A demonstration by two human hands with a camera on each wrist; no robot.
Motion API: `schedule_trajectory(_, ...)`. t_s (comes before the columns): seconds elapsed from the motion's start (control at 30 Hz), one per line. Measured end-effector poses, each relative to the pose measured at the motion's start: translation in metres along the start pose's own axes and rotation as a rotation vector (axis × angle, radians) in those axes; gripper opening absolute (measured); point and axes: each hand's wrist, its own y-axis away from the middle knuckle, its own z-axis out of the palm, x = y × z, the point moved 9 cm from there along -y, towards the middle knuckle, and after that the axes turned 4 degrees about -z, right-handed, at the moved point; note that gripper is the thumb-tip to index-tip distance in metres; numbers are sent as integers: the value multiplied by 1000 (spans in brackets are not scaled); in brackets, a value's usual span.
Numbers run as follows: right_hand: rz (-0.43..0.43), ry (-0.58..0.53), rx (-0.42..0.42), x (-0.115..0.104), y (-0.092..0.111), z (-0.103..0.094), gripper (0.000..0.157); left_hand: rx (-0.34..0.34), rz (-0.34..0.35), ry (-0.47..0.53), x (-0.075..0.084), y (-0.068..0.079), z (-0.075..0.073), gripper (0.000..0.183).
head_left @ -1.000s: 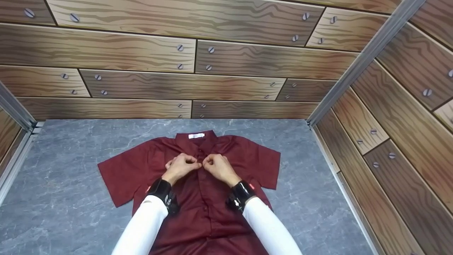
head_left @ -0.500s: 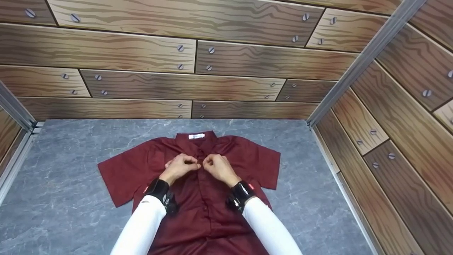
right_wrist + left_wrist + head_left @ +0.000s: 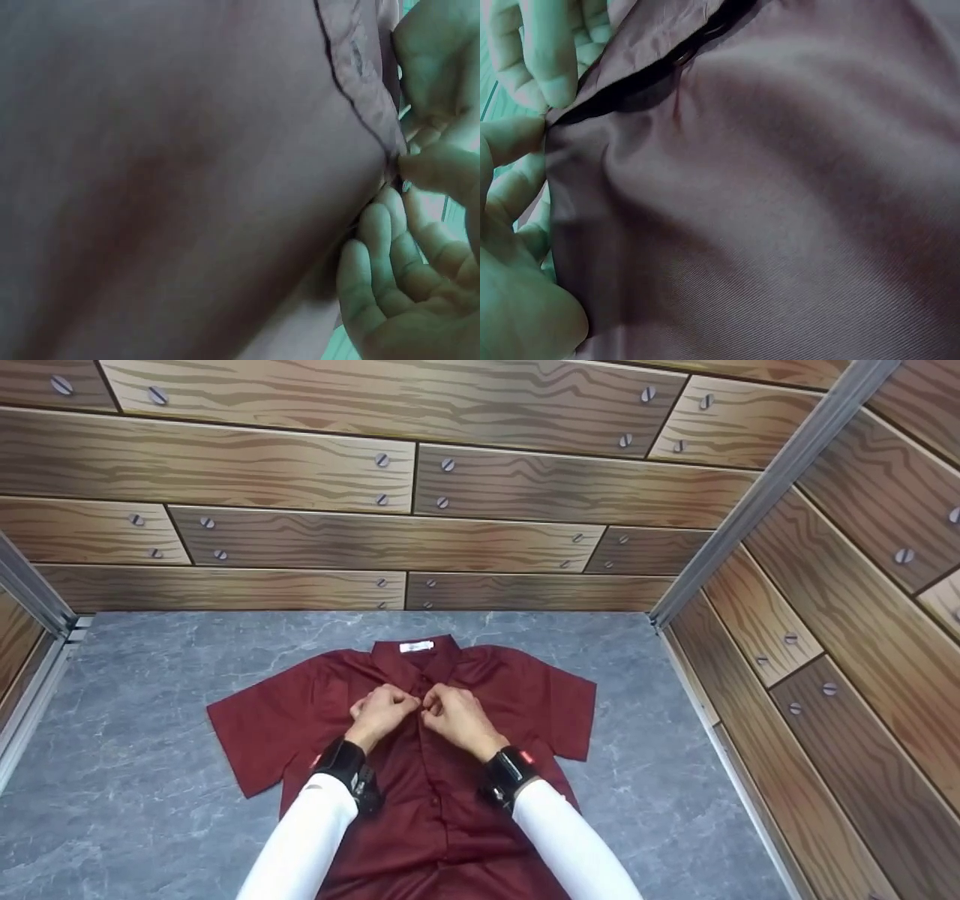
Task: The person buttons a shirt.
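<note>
A dark red short-sleeved shirt (image 3: 431, 776) lies front up and spread out, its collar (image 3: 394, 660) at the far end. At the upper front placket, my left hand (image 3: 380, 711) pinches the fabric edge between thumb and fingers. Close beside it, my right hand (image 3: 459, 720) pinches the placket too, fingertips nearly meeting the left ones. The left wrist view shows the shirt cloth (image 3: 765, 187) lifted, with a dark gap between its two front layers. A buttonhole (image 3: 358, 60) appears on the placket in the right wrist view. Any button between the fingertips is hidden.
The shirt rests on a grey marbled tabletop (image 3: 135, 750). Wood-patterned panels form a back wall (image 3: 300, 540) and a right wall (image 3: 832, 660), with a metal corner strip (image 3: 772, 480) between them. A white label (image 3: 416, 646) shows inside the collar.
The right hand has shifted slightly left and its fingers have changed their pinch. The left fingertips have drawn a little up and in. The shirt stays nearly in place.
</note>
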Motion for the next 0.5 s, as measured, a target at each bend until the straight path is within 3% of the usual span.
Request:
schedule_trajectory(0.17, 34, 80, 1, 1, 2, 0, 13, 54, 13, -44, 3, 1, 3, 18)
schedule_trajectory(0.3, 0, 115, 9, 5, 7, -4, 20, 123, 109, -119, 10, 8, 2, 9)
schedule_trajectory(0.4, -31, 193, 21, 7, 10, -10, 31, 176, 186, -189, 13, 16, -4, 20)
schedule_trajectory(0.5, 9, 242, -48, 14, 9, -7, 42, 176, 215, -291, 12, 22, -10, 38)
